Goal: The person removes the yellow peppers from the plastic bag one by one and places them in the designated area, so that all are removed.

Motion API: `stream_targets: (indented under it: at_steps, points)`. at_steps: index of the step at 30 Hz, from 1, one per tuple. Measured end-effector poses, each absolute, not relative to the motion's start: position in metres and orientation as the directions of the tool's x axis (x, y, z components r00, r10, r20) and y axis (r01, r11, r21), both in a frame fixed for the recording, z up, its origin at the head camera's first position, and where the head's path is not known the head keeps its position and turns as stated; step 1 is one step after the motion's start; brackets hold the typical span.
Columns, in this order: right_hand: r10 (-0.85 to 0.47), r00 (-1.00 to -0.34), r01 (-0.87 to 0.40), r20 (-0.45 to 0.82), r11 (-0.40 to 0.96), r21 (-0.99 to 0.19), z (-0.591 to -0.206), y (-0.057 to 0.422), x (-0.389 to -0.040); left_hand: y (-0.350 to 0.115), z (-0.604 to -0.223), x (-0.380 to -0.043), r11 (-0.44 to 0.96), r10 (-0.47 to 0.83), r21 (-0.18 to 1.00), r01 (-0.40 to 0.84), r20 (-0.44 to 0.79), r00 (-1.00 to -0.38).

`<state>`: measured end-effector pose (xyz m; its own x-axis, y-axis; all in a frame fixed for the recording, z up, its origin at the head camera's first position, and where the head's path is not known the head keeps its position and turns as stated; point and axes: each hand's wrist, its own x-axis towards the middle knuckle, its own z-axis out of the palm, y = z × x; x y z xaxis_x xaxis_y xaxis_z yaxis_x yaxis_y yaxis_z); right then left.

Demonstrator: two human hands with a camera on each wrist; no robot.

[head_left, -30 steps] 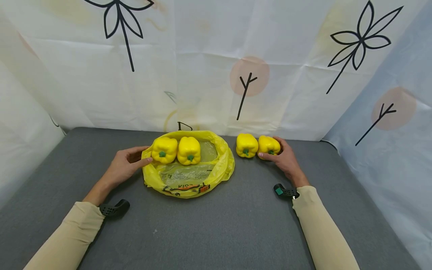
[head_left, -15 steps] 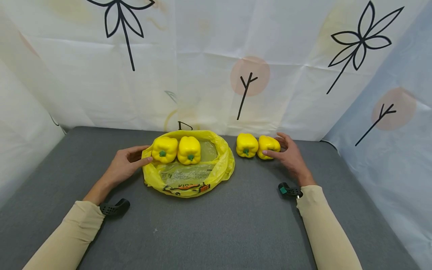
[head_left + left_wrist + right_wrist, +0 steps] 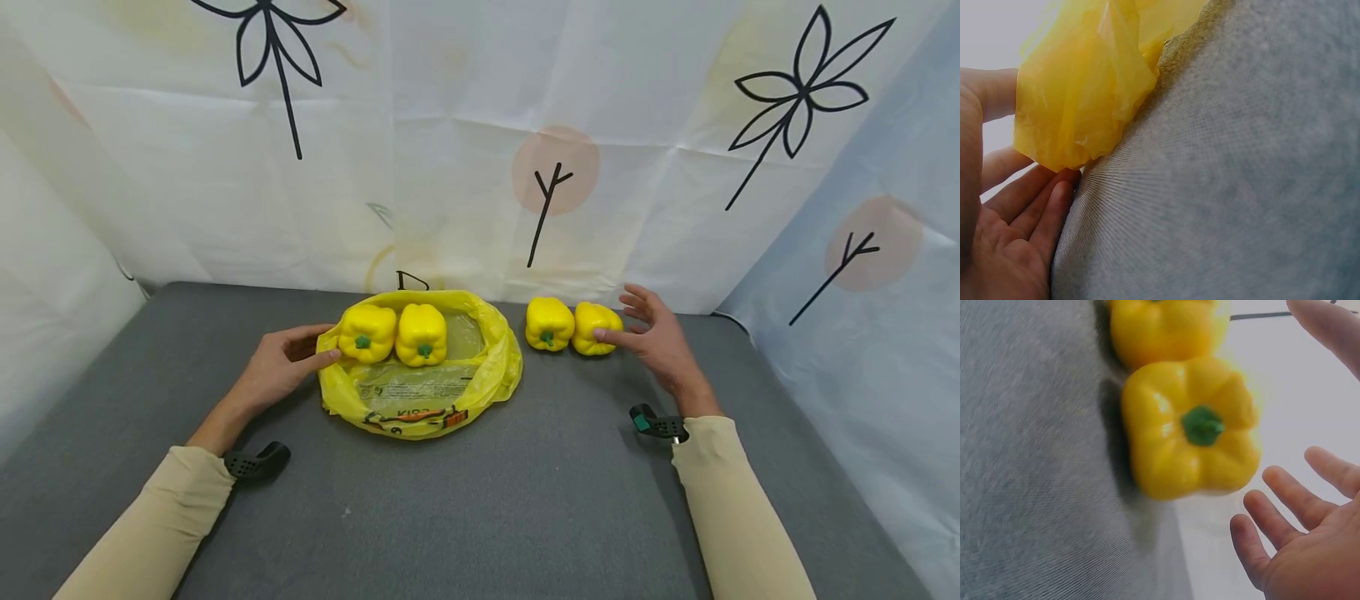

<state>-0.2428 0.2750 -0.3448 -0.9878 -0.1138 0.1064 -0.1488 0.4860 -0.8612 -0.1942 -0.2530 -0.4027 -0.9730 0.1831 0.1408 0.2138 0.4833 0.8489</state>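
In the head view, a yellow plastic bag (image 3: 497,367) lies with its mouth spread wide. Two yellow bell peppers (image 3: 420,329) with green stems sit side by side in its far left part. My left hand (image 3: 276,371) pinches the bag's left rim; in the left wrist view the yellow plastic (image 3: 1079,87) hides the thumb tip and some fingertips. To the right of the bag, a left pepper (image 3: 547,323) and a right pepper (image 3: 591,321) stand together. Beside the right pepper my right hand (image 3: 666,350) is spread, apart from it in the right wrist view, holding nothing.
Everything rests on a grey cloth-covered table (image 3: 480,517). A white curtain (image 3: 450,183) with leaf drawings hangs close behind the peppers, and a bluish side curtain (image 3: 892,350) stands at the right. Each wrist wears a black strap (image 3: 258,461).
My right hand has let go of the right pepper, its fingers spreading as it draws back to the right. The left hand and the bag have stayed in place.
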Motion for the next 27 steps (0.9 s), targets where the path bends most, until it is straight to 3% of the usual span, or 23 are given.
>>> stream_targets:
  at_steps: [12,27]
  points:
    - [-0.181,-0.962,-0.272,0.206,0.540,-0.797,-0.321,0.253,-0.237,-0.254,-0.404,-0.197,0.484,0.185,0.850,0.207,0.132,-0.974]
    - [-0.357,-0.912,-0.381,0.201,0.561,-0.735,-0.290,0.210,-0.241,-0.253,-0.403,-0.197,0.475,0.188,0.857,0.201,0.125,-0.974]
